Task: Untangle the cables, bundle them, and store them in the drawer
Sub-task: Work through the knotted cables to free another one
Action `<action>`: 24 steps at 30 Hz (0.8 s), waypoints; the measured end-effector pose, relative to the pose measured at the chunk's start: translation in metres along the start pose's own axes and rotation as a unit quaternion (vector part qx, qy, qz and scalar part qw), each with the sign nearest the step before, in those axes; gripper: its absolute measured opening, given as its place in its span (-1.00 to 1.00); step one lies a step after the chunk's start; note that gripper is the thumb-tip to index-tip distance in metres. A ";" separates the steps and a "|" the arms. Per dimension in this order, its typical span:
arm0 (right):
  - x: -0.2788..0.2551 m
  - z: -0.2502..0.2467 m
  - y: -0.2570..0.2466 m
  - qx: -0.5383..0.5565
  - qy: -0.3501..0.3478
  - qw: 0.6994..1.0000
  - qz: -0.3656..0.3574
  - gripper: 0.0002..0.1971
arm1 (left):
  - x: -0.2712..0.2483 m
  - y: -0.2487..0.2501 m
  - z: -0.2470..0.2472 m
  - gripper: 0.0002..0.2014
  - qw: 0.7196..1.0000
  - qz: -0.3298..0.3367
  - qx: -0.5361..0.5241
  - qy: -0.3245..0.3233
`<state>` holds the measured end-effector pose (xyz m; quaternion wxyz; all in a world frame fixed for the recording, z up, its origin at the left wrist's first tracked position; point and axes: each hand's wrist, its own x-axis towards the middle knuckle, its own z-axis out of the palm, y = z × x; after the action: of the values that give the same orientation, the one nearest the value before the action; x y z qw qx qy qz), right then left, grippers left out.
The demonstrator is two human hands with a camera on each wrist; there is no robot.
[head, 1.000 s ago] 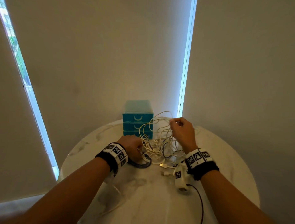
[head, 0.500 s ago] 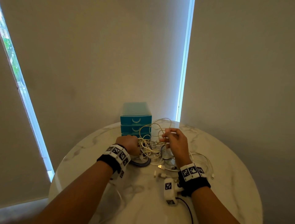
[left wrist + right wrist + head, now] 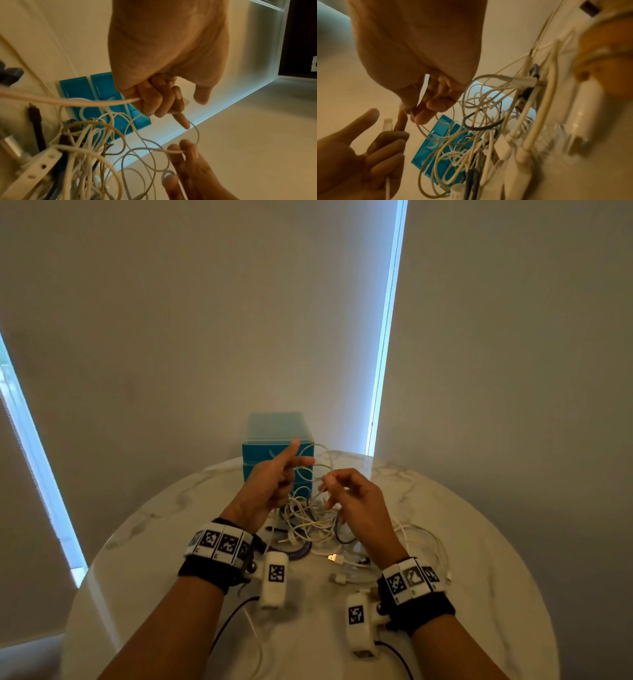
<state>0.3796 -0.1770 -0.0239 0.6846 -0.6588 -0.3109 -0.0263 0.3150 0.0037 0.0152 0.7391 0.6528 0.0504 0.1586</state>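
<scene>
Head view: my left hand (image 3: pixel 270 486) grips a white cable (image 3: pixel 310 465), my right hand (image 3: pixel 356 501) pinches its thin loop above the tangle (image 3: pixel 308 518) on the bench (image 3: pixel 479 577), before the blue drawer unit (image 3: pixel 263 451).

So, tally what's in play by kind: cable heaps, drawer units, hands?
Cable heap: 1, single cables too knotted to count
Teal drawer unit: 1
Hands: 2, left hand and right hand, each gripping a strand of the heap
Total: 4
</scene>
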 end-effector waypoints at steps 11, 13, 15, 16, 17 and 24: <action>-0.001 0.008 0.004 -0.076 -0.098 0.992 -0.027 -0.90 | -0.010 -0.013 -0.002 -0.67 0.995 0.083 0.051 0.030; -0.003 0.009 0.006 -0.083 -0.123 0.989 -0.012 -0.85 | -0.008 -0.013 -0.004 -0.70 0.992 0.096 0.031 0.070; -0.001 0.003 0.009 -0.135 -0.144 0.980 0.003 -0.70 | -0.004 -0.012 -0.013 -0.74 0.988 0.112 -0.028 0.099; 0.000 -0.002 0.010 -0.173 -0.146 0.974 0.007 -0.64 | -0.002 -0.012 -0.019 -0.77 0.985 0.117 -0.063 0.108; 0.001 -0.007 0.011 -0.206 -0.139 0.969 0.010 -0.62 | -0.001 -0.011 -0.024 -0.82 0.981 0.120 -0.096 0.118; 0.005 -0.021 0.014 -0.275 -0.070 0.958 0.035 -0.92 | 0.005 -0.011 -0.046 -0.86 0.956 0.134 -0.191 0.176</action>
<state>0.3978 -0.1923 -0.0327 0.4535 -0.8324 -0.3161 -0.0407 0.3091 0.0477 -0.0016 0.8014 0.4620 0.0610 0.3750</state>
